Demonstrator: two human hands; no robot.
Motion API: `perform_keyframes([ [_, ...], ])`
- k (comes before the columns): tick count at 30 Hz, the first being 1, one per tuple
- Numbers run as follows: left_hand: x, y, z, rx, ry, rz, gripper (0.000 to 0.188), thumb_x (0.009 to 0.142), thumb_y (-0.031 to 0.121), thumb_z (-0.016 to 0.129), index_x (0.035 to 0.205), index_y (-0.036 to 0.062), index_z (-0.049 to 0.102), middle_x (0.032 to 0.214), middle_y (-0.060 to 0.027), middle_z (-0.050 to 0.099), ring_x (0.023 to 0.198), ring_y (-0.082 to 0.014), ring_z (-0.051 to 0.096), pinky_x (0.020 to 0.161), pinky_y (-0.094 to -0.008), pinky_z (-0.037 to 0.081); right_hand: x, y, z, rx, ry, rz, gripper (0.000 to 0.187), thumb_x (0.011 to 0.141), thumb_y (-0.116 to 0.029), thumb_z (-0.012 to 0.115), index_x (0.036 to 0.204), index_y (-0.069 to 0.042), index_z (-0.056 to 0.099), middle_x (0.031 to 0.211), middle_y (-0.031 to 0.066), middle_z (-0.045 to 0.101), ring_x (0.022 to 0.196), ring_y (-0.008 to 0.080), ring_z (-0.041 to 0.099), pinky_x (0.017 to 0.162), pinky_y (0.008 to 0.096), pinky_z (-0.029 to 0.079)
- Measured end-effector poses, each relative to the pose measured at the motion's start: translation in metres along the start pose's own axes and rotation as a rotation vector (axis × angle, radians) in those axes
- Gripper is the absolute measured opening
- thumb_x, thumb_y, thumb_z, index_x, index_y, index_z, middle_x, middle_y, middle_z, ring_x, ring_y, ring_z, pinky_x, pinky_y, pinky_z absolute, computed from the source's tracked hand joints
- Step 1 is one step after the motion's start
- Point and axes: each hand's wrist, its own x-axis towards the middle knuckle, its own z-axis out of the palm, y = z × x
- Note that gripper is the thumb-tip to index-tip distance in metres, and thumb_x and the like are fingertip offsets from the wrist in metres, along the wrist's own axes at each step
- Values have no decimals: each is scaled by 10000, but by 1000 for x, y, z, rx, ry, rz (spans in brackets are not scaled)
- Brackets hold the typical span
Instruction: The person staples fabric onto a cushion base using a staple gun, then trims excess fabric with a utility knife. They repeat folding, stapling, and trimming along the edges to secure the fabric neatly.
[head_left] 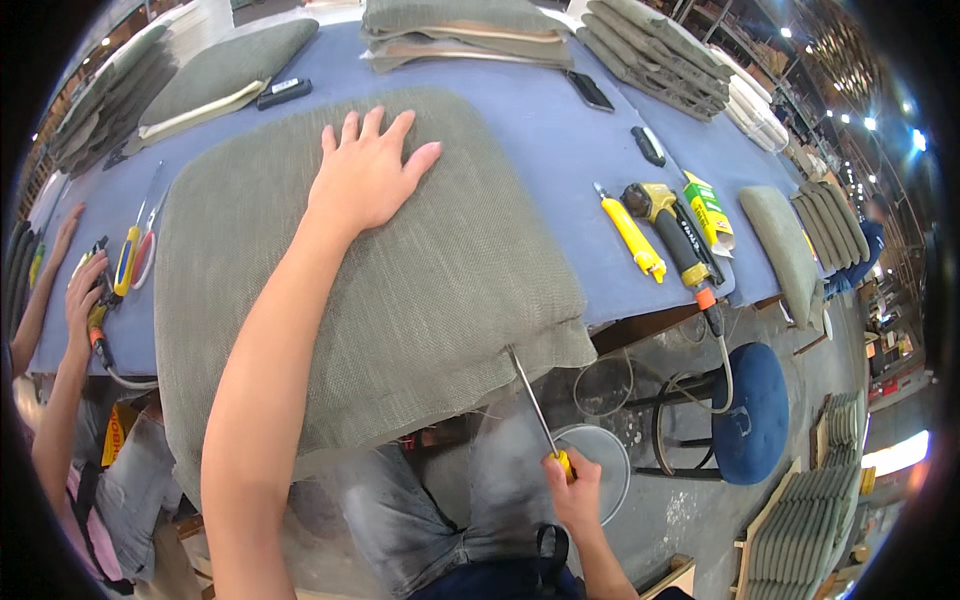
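Observation:
A large grey-green fabric seat cushion (420,280) lies across the table's front edge, its loose fabric border overhanging at the near side. My left hand (365,178) rests flat on its upper part, fingers spread and thumb out to the right. Below the near right corner, my right hand (575,490) is closed around the yellow handle of a screwdriver (532,395). The long metal shaft points up and away, and its tip meets the cushion's fabric edge; whether it goes into the cloth I cannot tell.
Right of the cushion lie a yellow utility knife (632,238), a hose-fed staple gun (672,230) and a green-yellow box (708,212). A blue stool (752,415) and a bucket (600,460) stand below. Cushion stacks (465,35) line the back. At left, a co-worker's hand (85,285) holds a tool.

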Motion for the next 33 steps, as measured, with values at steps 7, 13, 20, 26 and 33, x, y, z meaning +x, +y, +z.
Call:
perform_keyframes([
  [7, 3, 2, -1, 16, -40, -10, 740, 1038, 653, 378, 1560, 133, 450, 1594, -257, 404, 1510, -435, 324, 1237, -604, 204, -1, 12, 40, 528, -320, 167, 419, 1083, -337, 529, 954, 38, 667, 646, -32, 522, 555, 45, 431, 503, 238, 333],
  [13, 7, -3, -1, -25, -41, 0, 745, 1015, 674, 421, 1552, 160, 475, 1587, -227, 427, 1508, -403, 342, 1243, -560, 211, 5, 3, 25, 421, -271, 150, 344, 1059, -302, 580, 991, 17, 689, 676, -43, 535, 575, 29, 449, 516, 230, 350],
  [20, 14, -11, 0, -89, -7, 50, 720, 1003, 668, 453, 1499, 153, 537, 1557, -218, 471, 1475, -397, 394, 1216, -580, 255, -14, 6, 34, 560, -9, 11, 321, 873, 0, 804, 1100, -13, 578, 991, 17, 599, 821, 68, 619, 709, 230, 507],
  [26, 11, -12, 1, -88, -17, 31, 702, 1008, 653, 464, 1502, 159, 539, 1566, -204, 466, 1485, -385, 388, 1225, -547, 257, -18, -3, 27, 559, -13, 125, 268, 1016, -147, 666, 1207, 40, 650, 948, 36, 653, 831, 79, 634, 716, 239, 515],
  [33, 12, -13, 2, -104, -4, 36, 690, 1005, 642, 474, 1493, 159, 550, 1563, -211, 470, 1484, -386, 390, 1224, -557, 257, -20, 3, 23, 347, -100, 16, 281, 1050, -211, 608, 1173, 29, 689, 836, 29, 657, 700, 69, 574, 623, 229, 456],
])
